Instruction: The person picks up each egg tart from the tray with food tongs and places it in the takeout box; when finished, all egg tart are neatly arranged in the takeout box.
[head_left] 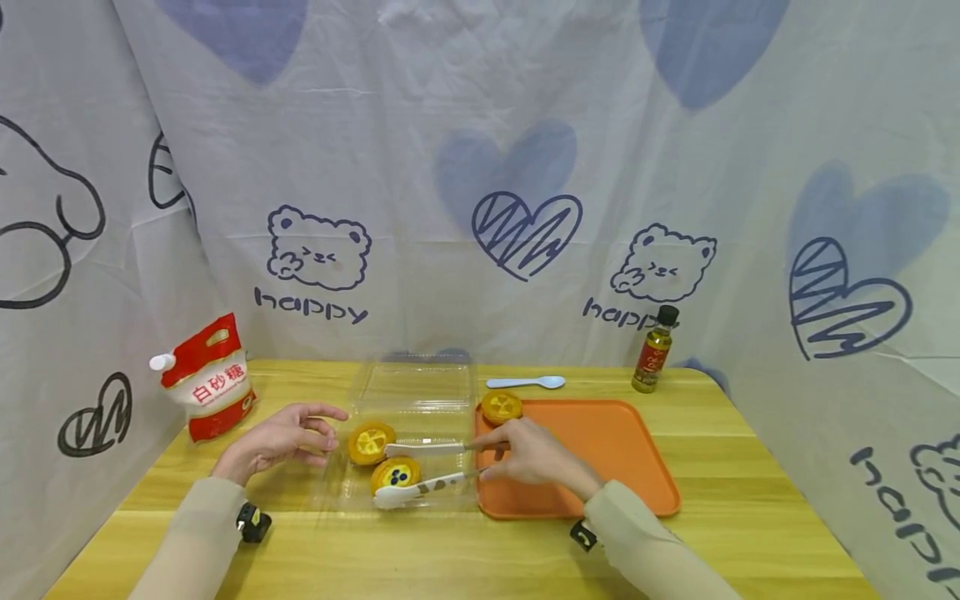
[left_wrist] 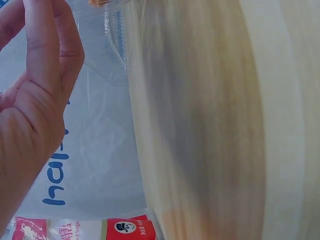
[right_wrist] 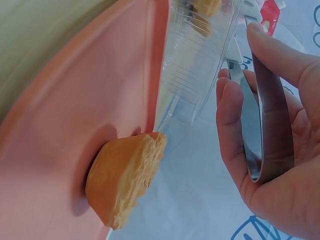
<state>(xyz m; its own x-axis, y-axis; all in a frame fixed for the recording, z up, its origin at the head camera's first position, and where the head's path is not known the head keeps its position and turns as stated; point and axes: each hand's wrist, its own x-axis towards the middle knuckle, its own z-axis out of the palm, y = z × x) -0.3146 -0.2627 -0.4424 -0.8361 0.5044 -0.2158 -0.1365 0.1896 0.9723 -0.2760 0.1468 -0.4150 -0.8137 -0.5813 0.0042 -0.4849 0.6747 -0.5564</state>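
Note:
My right hand (head_left: 528, 454) grips metal tongs (right_wrist: 277, 135) with white tips, the two arms spread apart. In the head view the tips reach over a clear plastic container (head_left: 416, 387), one on each side of a blueberry-topped tart (head_left: 392, 472); whether they touch it I cannot tell. A second tart (head_left: 370, 442), with yellow pieces on top, sits beside it in the container. My left hand (head_left: 285, 437), fingers loosely bent, is at the container's left side and holds nothing. A third tart (head_left: 501, 407) stands on the orange tray (head_left: 592, 450), at its far left corner.
A red and white sugar pouch (head_left: 217, 383) stands at the back left. Behind the tray lies a pale spoon (head_left: 527, 382). An oil bottle (head_left: 652, 358) with a dark cap stands at the back right. A printed cloth hangs around the wooden table (head_left: 720, 467).

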